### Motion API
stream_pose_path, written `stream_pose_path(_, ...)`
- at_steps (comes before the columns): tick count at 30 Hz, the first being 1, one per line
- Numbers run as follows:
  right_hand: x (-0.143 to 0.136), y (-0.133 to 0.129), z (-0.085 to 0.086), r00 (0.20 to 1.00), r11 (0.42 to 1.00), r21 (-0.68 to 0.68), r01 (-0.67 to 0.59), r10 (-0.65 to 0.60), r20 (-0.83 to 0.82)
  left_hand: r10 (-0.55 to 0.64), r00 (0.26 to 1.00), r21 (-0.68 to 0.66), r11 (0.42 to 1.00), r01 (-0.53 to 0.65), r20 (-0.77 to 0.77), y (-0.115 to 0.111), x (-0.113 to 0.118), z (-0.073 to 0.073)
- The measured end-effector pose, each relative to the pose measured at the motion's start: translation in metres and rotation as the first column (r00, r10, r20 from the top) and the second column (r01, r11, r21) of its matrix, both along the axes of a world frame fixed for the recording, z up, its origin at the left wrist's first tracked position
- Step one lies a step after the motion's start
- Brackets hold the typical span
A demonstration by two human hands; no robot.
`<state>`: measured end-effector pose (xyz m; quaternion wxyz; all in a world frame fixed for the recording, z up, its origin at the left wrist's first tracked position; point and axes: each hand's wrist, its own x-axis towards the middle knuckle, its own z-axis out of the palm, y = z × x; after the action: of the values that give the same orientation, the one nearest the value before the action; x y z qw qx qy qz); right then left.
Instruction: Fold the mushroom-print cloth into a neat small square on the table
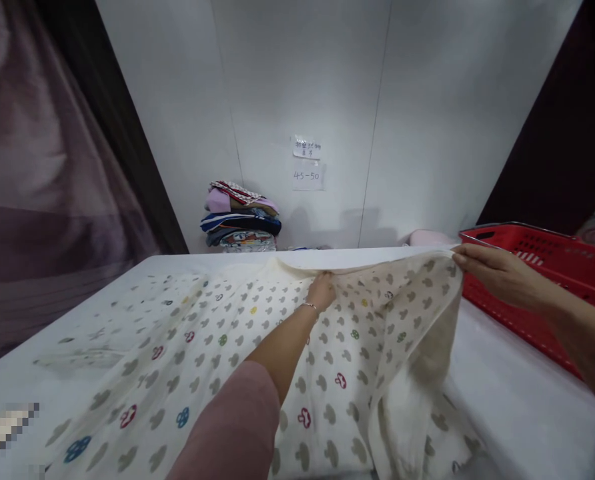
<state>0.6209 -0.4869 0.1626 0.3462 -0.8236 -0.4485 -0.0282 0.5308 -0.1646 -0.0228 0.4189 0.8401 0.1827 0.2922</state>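
Observation:
A cream cloth [257,333] printed with grey, red, blue, green and yellow mushrooms spreads over the white table [517,387]. My left hand [321,291], with a thin bracelet at the wrist, is closed on the cloth's far edge near the middle. Off to the right, my right hand [482,261] pinches a corner and lifts it above the table. Between the hands the edge is drawn out, and below the raised corner the cloth hangs in folds. Some of the cloth's left side lies out flat.
A red plastic basket [532,280] with a metal handle stands at the right. Folded clothes [240,217] are stacked at the table's back, against a white wall [297,80] bearing paper notes [307,163]. A pinkish curtain [52,200] hangs at left.

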Motion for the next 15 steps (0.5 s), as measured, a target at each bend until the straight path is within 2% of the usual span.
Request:
stream_pose_path(5,0.012,-0.014,-0.007,0.995,0.997,0.054,0.062,-0.058,-0.077,-0.017,0.996,0.046,0.999,0.021,-0.088,0.018,-0.001,-0.005)
stream_pose_path(9,0.019,-0.025,-0.016,0.990,0.983,0.144,0.117,-0.103,-0.101,-0.044,0.987,0.089,0.994,0.059,-0.154,0.038,-0.024,-0.002)
stream_pose_path(13,0.011,-0.035,-0.021,0.983,0.978,0.121,0.171,-0.160,-0.090,-0.022,0.972,0.176,0.982,0.065,-0.233,0.060,-0.048,0.006)
stream_pose_path(15,0.005,-0.039,-0.024,0.977,0.971,0.121,0.204,-0.195,-0.088,-0.019,0.962,0.278,0.955,0.098,-0.272,0.066,-0.054,0.008)
